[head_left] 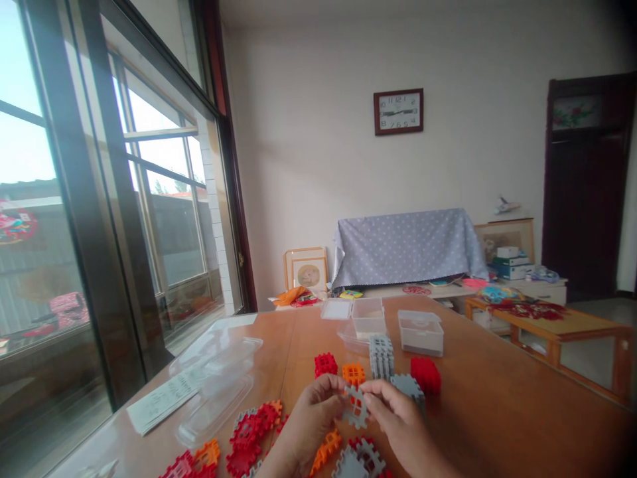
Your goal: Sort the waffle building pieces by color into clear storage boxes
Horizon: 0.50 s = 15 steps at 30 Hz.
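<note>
Between my two hands, a grey notched plastic piece (356,410) with an open lattice middle is held up above the table. My left hand (318,415) pinches its left edge with thumb and fingers. On its right edge, the thumb and fingers of my right hand (391,413) are closed. Behind the hands stand a red stack (326,364), an orange stack (353,374), a tall grey stack (381,357), a lower grey stack (408,385) and another red stack (426,375). Loose red pieces (249,431), orange pieces (327,448) and grey pieces (350,463) lie nearer me.
Clear plastic boxes (421,335) stand toward the table's far edge. Transparent lids (213,411) and a paper booklet (162,401) lie at the left, near the window. A low wooden table (572,325) is at the right.
</note>
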{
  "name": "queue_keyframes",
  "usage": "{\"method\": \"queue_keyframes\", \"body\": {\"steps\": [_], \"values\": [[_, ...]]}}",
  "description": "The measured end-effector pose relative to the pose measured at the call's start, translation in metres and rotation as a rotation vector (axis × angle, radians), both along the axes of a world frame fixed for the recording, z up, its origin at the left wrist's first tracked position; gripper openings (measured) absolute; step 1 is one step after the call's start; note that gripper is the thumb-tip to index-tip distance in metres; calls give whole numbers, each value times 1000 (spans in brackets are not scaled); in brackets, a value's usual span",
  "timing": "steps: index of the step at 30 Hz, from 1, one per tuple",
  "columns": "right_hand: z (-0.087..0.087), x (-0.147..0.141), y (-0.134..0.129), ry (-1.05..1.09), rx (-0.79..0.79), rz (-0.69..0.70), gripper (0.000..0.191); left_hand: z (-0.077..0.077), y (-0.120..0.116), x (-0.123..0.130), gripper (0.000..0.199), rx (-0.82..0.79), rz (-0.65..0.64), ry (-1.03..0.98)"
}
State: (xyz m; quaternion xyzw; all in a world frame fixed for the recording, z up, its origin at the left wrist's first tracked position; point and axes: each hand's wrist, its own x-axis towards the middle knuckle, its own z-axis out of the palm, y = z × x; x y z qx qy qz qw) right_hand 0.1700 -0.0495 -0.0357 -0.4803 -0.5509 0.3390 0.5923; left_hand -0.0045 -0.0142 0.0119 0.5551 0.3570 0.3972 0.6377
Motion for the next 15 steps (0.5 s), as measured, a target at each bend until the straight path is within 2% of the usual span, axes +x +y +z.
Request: {"method": "queue_keyframes", "body": {"steps": [3,5,9,11,15], "values": [[-5,0,1,-104,103,-20,36,-6,4,1,35,-38,-74,41],[-11,-2,2,-157,160,-98,36,-14,11,3,36,-58,-69,14],[-18,-7,1,-300,254,-282,54,-29,22,8,44,-124,-5,-160],[-16,-6,0,-385,255,-294,59,-33,23,10,46,-170,9,-233],[-10,0,-4,-498,266,-275,56,-31,18,12,44,-245,5,-277]]}}
